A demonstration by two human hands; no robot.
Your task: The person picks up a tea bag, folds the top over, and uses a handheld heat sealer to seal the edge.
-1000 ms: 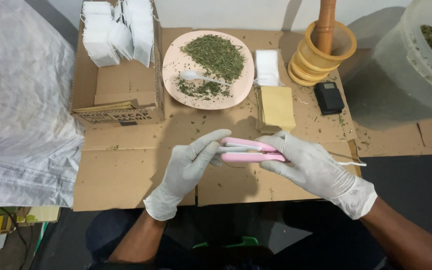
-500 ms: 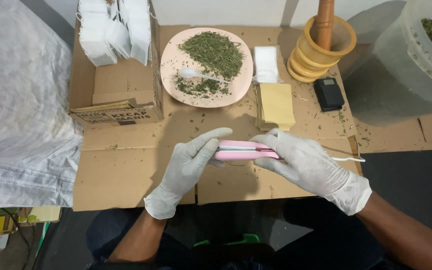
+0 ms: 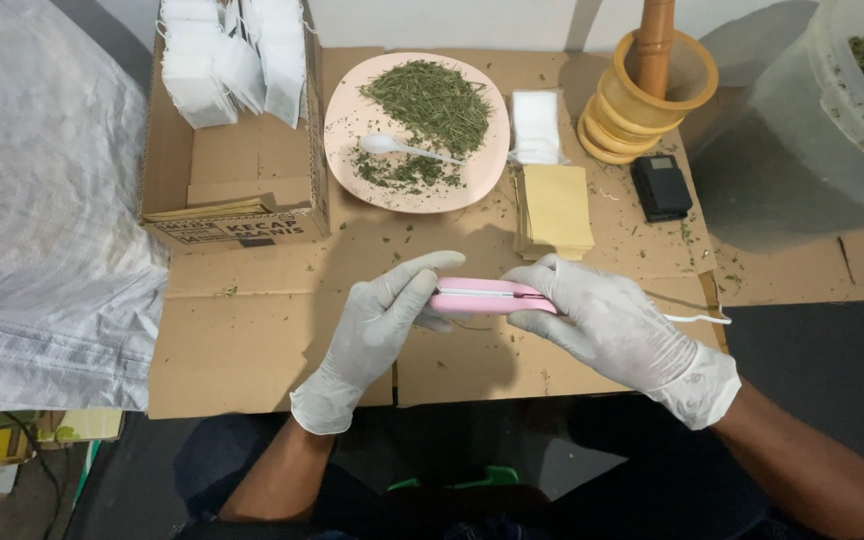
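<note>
Both my hands wear white gloves and hold a small pink device (image 3: pixel 482 297) with a thin white cord trailing right, just above a flattened cardboard sheet (image 3: pixel 252 340). My left hand (image 3: pixel 377 325) pinches its left end with thumb and fingers. My right hand (image 3: pixel 607 320) wraps around its right end from above. A thin white strip lies pressed in the device's seam. Beyond it lie a stack of tan paper envelopes (image 3: pixel 555 208) and a pink plate (image 3: pixel 347 125) of dried green herb with a white plastic spoon (image 3: pixel 402 149).
An open cardboard box (image 3: pixel 242 190) with white filter bags stands at the back left. A wooden mortar with pestle (image 3: pixel 652 85), a small black scale (image 3: pixel 661 186), white bags (image 3: pixel 535 125) and a clear tub of herb (image 3: pixel 852 110) sit at the right. A woven white sack (image 3: pixel 42 220) lies left.
Both hands and the pink device have stayed almost in place; the device sits slightly lower and more level, and my left fingers have closed a little nearer its left end.
</note>
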